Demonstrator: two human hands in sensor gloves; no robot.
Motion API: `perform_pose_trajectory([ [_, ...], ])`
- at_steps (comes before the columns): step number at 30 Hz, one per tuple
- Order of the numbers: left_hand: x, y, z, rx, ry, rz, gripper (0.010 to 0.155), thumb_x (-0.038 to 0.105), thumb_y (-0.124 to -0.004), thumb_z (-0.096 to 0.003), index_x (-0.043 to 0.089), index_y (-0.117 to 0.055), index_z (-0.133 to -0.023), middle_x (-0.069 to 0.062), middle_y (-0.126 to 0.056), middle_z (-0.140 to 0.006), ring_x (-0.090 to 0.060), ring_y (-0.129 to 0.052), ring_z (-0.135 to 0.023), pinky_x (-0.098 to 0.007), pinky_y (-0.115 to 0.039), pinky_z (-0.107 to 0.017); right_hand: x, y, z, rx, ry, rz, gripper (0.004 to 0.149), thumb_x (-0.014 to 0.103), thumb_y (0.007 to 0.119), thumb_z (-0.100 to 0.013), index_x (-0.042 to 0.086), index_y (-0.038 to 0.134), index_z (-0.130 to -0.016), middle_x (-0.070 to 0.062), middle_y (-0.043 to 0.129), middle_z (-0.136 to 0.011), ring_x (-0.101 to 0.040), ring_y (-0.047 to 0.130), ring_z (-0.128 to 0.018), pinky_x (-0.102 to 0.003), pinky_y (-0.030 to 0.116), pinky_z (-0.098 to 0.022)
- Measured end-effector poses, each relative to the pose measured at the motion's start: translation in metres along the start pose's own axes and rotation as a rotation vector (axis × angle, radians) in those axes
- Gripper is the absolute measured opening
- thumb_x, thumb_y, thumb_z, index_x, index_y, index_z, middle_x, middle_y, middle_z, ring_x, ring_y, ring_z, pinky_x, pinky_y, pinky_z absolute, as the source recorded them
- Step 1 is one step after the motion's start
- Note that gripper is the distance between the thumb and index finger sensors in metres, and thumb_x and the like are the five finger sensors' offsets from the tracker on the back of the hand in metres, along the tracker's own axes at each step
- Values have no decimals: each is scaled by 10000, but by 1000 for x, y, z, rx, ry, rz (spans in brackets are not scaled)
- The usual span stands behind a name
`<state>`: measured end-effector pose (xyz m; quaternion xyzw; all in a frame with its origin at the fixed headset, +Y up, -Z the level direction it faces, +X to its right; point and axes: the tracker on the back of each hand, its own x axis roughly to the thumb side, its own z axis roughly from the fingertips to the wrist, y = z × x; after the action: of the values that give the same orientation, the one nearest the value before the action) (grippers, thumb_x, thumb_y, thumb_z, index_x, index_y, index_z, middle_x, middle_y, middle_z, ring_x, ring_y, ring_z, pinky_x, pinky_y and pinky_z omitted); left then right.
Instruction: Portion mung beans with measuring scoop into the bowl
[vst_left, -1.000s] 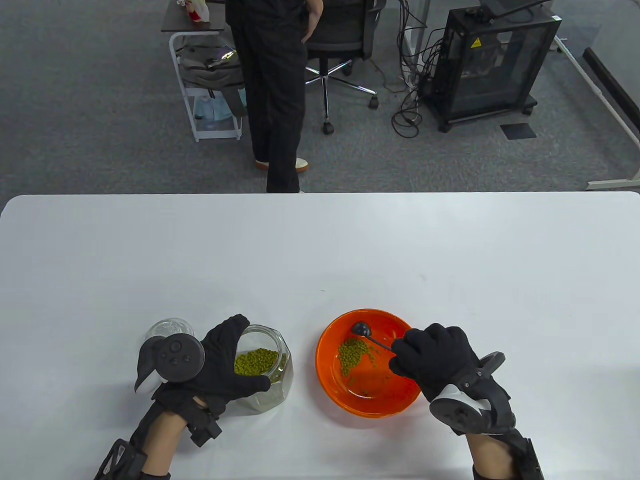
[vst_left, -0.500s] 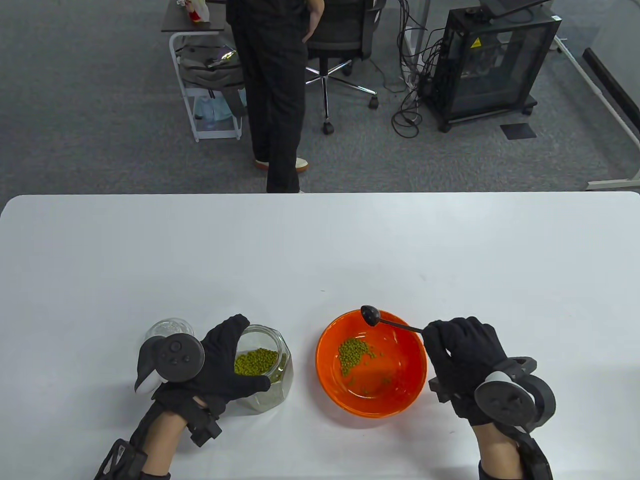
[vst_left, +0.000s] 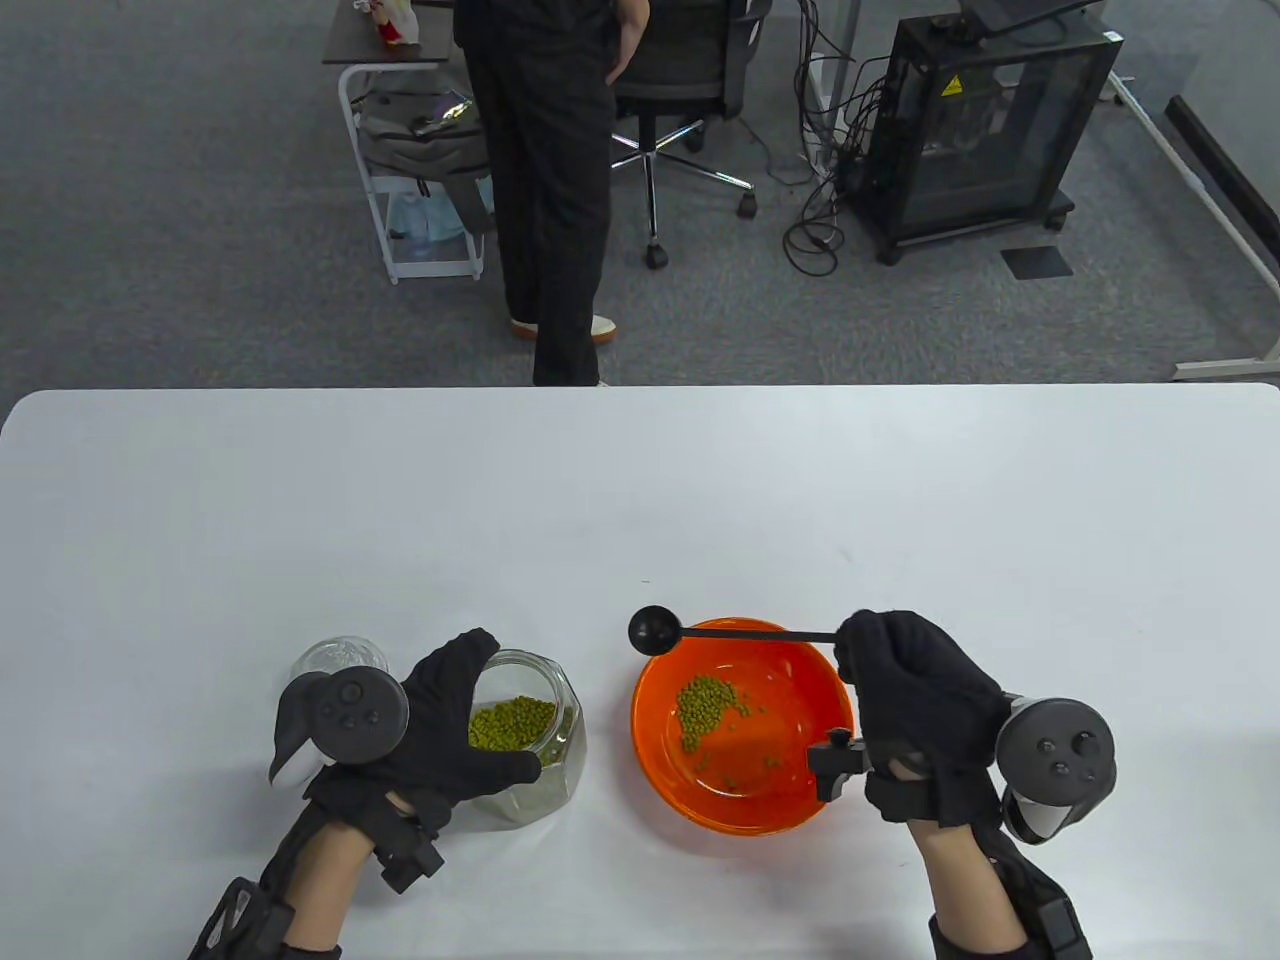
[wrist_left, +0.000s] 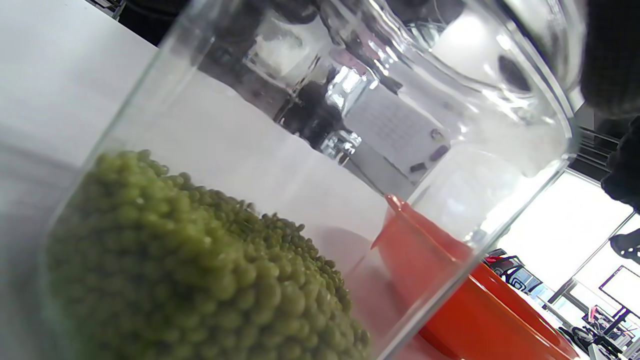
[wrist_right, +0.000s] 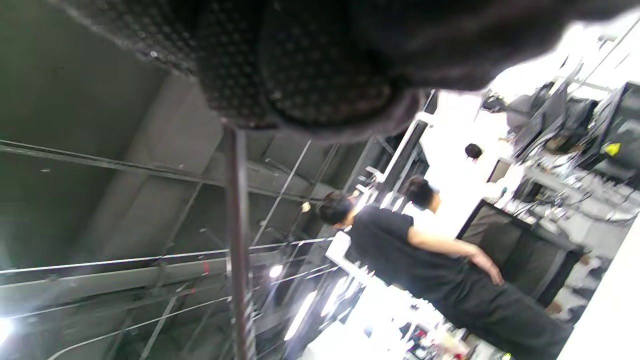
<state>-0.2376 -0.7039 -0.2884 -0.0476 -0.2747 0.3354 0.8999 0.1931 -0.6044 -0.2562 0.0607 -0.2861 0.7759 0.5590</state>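
Observation:
An orange bowl (vst_left: 800, 800) sits near the table's front edge with a small heap of mung beans (vst_left: 708, 708) in it. My right hand (vst_left: 915, 690) grips the handle of a black measuring scoop (vst_left: 655, 630), whose round cup hangs over the bowl's far left rim. The handle (wrist_right: 237, 240) runs down from my gloved fingers in the right wrist view. My left hand (vst_left: 440, 725) wraps around a tilted glass jar (vst_left: 545, 745) holding mung beans (wrist_left: 190, 265). The bowl (wrist_left: 470, 310) shows through the glass.
The jar's glass lid (vst_left: 338, 658) lies just left of my left hand. A person in black (vst_left: 545, 190) stands beyond the table's far edge, near an office chair (vst_left: 680, 90) and a black cabinet (vst_left: 985, 120).
My right hand has lifted the scoop out of the bowl, turned it over and swung its cup left, past the bowl's far left rim. The left hand and jar stayed still.

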Motion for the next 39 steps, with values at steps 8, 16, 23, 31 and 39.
perform_pose_trajectory([
  [8,0,0,0,2,0,1,1257,843,-866,-391,-6,-259,-1093,-311,-377,-1145,-604,-552,-1028,-760,-497,-722,30,49,-6,122,-2,24,419,473,823,-465,91,991,-505,-84,1034,-350,-217,977,-170,-393,860,-167],
  [16,0,0,0,1,-1,0,1256,842,-866,-393,-5,-259,-1092,-311,-376,-1145,-604,-551,-1028,-760,-498,-722,43,102,-10,295,8,123,419,473,823,-468,92,991,-511,-85,1034,-357,-220,978,-179,-395,859,-172],
  [23,0,0,0,1,-1,0,1257,843,-865,-392,-7,-260,-1092,-310,-378,-1145,-602,-556,-1027,-759,-499,-722,56,151,-6,456,-40,350,419,478,826,-472,98,996,-524,-87,1036,-377,-225,981,-198,-397,859,-191],
  [31,0,0,0,0,-2,-1,1257,843,-866,-391,-7,-260,-1092,-312,-378,-1144,-605,-555,-1026,-758,-499,-722,70,195,12,507,-187,588,418,480,827,-473,107,1001,-550,-95,1041,-413,-237,985,-232,-402,858,-215],
  [39,0,0,0,2,-4,2,1256,842,-867,-392,-7,-260,-1092,-311,-378,-1144,-604,-554,-1026,-758,-499,-722,65,212,23,530,-270,675,418,483,817,-471,114,995,-558,-89,1037,-424,-233,985,-243,-400,858,-228],
])
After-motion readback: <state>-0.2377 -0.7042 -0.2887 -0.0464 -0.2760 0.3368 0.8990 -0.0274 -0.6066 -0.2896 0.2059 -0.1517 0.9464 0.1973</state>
